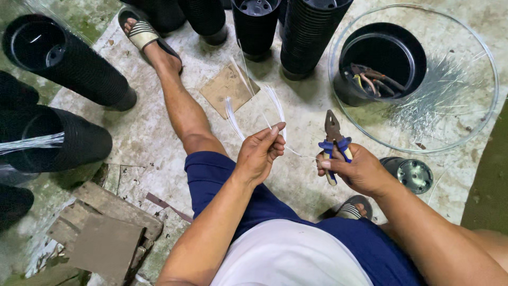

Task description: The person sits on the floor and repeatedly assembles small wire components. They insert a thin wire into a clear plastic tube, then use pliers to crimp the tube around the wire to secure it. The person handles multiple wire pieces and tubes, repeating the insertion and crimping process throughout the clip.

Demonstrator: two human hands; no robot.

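Note:
My left hand point(259, 152) pinches a bundle of thin clear plastic strands point(253, 108) that fan upward over the concrete floor. My right hand point(355, 168) grips blue-handled pliers point(334, 139), jaws pointing away from me, and its fingertips also hold the end of one strand that runs across from the left hand. Both hands hover above my lap, between my outstretched left leg point(180, 100) and my bent right knee.
Stacks of black ribbed plastic pots point(74, 61) lie at the left and stand along the top point(309, 32). A big clear round tub point(479, 114) at right holds a black pot with tools and loose clear strands. A cardboard scrap point(225, 87), wooden boards point(111, 222), and a small round metal-topped can point(413, 173) lie nearby.

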